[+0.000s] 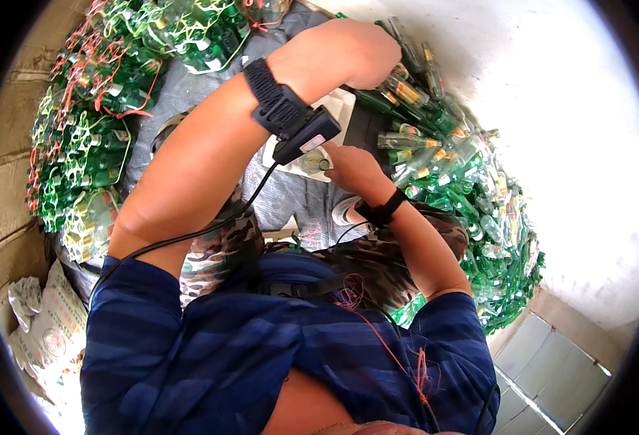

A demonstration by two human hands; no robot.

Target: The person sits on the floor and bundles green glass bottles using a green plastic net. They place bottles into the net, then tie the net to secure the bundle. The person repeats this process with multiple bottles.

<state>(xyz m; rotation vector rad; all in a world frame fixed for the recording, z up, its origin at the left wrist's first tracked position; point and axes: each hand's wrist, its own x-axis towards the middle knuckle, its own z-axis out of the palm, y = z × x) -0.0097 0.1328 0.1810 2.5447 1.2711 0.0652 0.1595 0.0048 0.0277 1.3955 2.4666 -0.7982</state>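
Observation:
My left hand [366,54] reaches across to the near side of a heap of loose glass bottles [461,163]. Its fingers are turned away from view, so what they hold is hidden. Below it, my right hand [356,169] has thumb and forefinger around the top of a clear glass bottle [313,162]. That bottle appears upright, seen mouth-up, at a white tray [342,106] between my feet. My left forearm and its wrist device [307,136] cover part of the tray.
Green bottles bundled in red and pale green plastic twine [99,147] line the left, with another bundle [205,38] ahead. Grey sheeting [292,201] covers the floor. A white wall [559,136] stands behind the heap. A printed woven sack [53,326] lies lower left. Black cables run along both arms.

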